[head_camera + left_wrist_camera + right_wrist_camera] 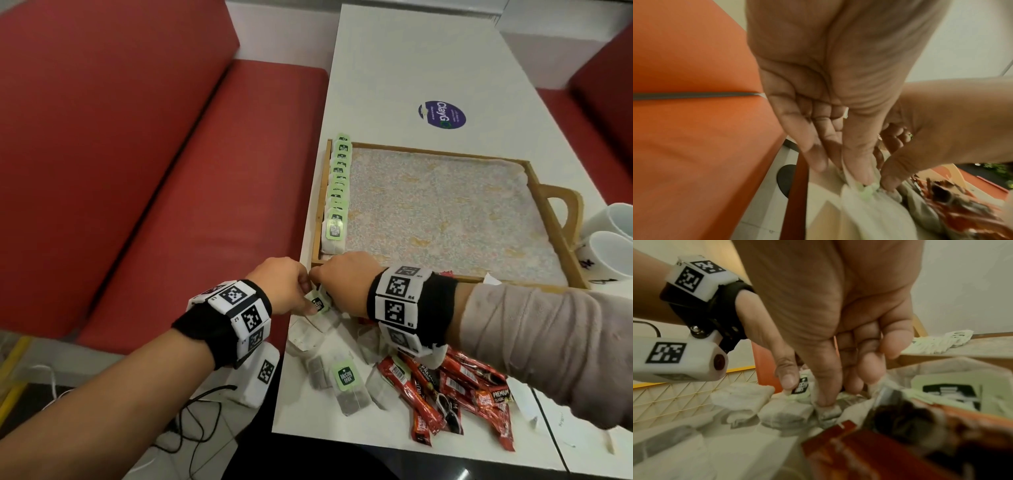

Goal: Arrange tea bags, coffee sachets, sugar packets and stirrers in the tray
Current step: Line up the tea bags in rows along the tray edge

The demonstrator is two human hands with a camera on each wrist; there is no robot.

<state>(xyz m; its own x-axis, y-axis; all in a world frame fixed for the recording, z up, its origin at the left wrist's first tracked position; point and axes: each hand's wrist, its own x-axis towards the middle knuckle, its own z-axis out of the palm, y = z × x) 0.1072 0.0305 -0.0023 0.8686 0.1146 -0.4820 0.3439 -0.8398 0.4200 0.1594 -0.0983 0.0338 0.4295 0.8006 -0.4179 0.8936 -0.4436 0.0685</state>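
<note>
Both hands are working one tea bag (pixel 317 305) free of the pile: left hand (pixel 286 286) pinching its tag, right hand (pixel 342 277) pinching the pouch, likely to straighten it for the tray (pixel 561 240).

Tea bags (pixel 337 185) along tray's (pixel 555 205) left side

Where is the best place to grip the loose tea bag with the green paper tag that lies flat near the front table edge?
Probably at the green paper tag of the loose white tea bag, pinched from above. The tag lies face up on top of the flat pouch, with the red coffee sachets close on its right, so coming straight down looks easiest.
</note>
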